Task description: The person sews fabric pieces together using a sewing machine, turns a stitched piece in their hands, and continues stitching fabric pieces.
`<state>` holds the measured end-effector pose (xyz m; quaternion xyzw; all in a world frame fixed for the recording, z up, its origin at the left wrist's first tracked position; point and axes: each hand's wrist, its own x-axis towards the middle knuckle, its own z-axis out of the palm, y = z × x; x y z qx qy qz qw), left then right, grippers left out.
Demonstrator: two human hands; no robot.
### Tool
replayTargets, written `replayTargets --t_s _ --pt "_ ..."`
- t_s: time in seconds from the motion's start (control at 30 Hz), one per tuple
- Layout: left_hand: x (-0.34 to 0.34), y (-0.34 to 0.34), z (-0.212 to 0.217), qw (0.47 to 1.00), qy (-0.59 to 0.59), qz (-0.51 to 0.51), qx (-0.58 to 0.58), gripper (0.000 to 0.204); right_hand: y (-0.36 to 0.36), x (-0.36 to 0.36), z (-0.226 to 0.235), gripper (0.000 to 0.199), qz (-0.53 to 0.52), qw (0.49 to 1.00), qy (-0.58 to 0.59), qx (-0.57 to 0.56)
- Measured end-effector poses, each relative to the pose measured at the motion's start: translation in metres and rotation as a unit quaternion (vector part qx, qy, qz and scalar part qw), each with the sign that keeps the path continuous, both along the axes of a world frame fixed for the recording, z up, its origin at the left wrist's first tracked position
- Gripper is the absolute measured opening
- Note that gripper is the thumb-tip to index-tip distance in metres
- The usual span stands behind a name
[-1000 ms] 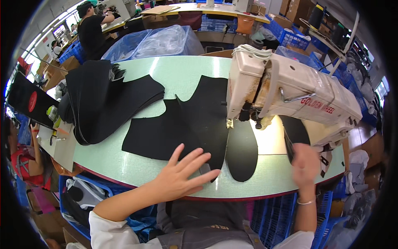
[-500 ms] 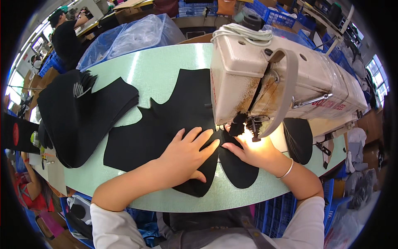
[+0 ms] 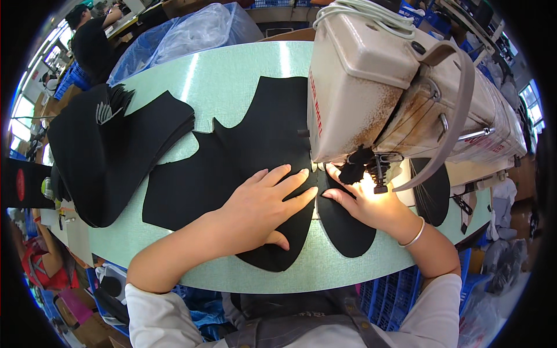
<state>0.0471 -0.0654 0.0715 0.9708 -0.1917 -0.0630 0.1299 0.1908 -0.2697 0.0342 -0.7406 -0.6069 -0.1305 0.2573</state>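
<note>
Seam barely started: left hand (image 3: 264, 206) flat, fingers spread on black panel (image 3: 232, 168), right hand (image 3: 362, 203) open, feeding the edge under sewing machine (image 3: 383, 87) needle

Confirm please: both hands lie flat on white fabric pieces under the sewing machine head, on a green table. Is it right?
Not quite. In the head view the fabric pieces are black, not white. The left hand and right hand do lie on them by the sewing machine, on the green table.
</note>
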Motion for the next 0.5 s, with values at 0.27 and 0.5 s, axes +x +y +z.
replayTargets --t_s 0.27,0.5 --pt "0.005 0.005 -0.006 1.0 -0.021 0.002 -0.008 0.089 -0.001 0.014 -0.022 0.024 -0.003 1.0 0.007 -0.005" --pt "0.017 0.006 -0.008 1.0 -0.017 0.017 -0.018 0.079 -0.002 0.026 -0.031 0.015 0.009 0.988 0.149 0.026"
